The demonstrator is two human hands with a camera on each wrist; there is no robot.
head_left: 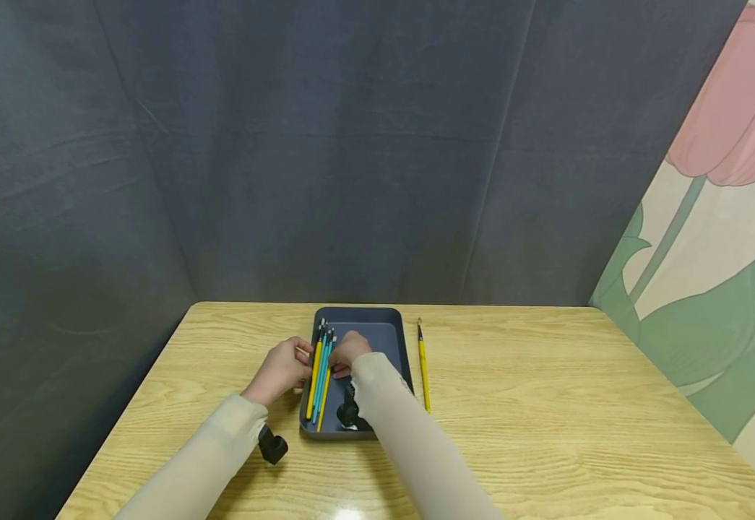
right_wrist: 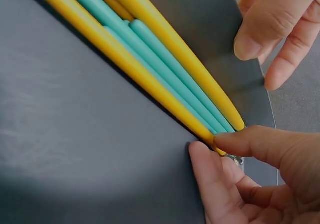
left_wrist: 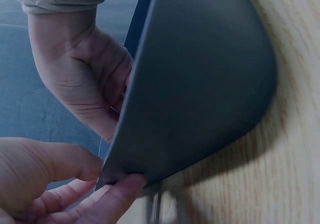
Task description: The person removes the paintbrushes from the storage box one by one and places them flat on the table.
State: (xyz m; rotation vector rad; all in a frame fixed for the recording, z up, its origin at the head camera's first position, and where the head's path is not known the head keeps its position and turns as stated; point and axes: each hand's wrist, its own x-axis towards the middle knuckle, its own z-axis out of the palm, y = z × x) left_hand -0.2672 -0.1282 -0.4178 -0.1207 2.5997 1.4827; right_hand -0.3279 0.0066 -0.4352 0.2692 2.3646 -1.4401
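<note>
Along the left wall of the tray (head_left: 384, 338), I see yellow and teal brushes (head_left: 321, 383) lying together; the right hand (head_left: 350, 351) pinches the innermost yellow brush (right_wrist: 145, 77). At that wall, the left hand (head_left: 281, 372) grips the tray. Right of the tray, a separate brush (head_left: 423, 365) lies on the wooden table (head_left: 579, 404).

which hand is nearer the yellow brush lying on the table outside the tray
Right. The right hand reaches into the tray, to the left of the yellow brush; the left hand is farther from it, at the tray's opposite, left rim.
</note>
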